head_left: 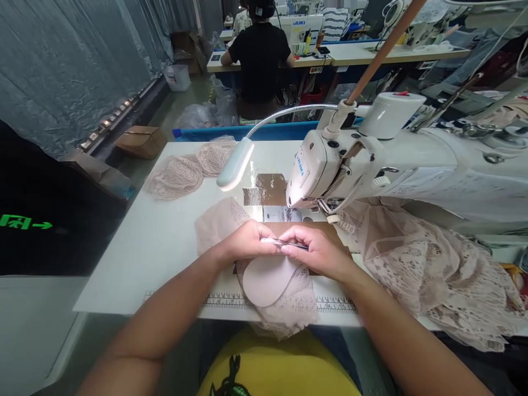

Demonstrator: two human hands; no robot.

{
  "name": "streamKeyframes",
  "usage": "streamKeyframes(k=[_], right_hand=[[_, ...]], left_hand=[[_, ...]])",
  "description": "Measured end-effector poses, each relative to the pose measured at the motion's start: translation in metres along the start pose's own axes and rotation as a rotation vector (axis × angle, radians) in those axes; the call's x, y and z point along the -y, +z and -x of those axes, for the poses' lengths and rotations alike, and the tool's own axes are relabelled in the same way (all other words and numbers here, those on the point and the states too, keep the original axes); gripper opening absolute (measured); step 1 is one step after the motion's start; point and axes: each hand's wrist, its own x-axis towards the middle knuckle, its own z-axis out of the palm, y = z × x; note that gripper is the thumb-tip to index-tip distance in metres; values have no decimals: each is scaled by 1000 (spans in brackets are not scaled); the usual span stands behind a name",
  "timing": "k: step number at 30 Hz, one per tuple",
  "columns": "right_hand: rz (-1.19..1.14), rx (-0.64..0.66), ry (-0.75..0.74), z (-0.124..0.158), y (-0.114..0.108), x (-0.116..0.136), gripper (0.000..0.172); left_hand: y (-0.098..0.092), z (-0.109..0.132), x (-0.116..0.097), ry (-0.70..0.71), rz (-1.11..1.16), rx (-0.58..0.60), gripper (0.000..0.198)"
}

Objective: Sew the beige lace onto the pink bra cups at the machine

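In front of the sewing machine [317,165], a smooth pale pink cup pad [268,280] rests on beige lace fabric [295,308] that hangs over the table's front edge. My left hand [249,240] is closed on the upper edge of the lace fabric, thumb and fingers pinched. Close beside it, my right hand [313,248] grips a slim dark metal tool [300,245], its tip at the fabric edge between both hands. Whether it is tweezers or thread snips, I cannot tell. The needle area stands just beyond my hands.
Lace cup pieces [175,177] lie at the table's back left. A lamp [236,164] on a bendy neck hangs over the table. More lace fabric [429,269] is heaped at right. A ruler strip [225,300] runs along the front edge. Another person [260,55] sits ahead.
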Motion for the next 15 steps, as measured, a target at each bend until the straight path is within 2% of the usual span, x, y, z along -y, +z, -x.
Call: streamKeyframes(k=[6, 10, 15], right_hand=[[37, -67, -14, -5, 6, 1, 15], [-149, -109, 56, -5, 5, -7, 18], [-308, -23, 99, 1, 2, -15, 27]], left_hand=[[2, 0, -2, -16, -11, -3, 43], [1, 1, -4, 10, 13, 7, 33], [-1, 1, -1, 32, 115, -3, 29]])
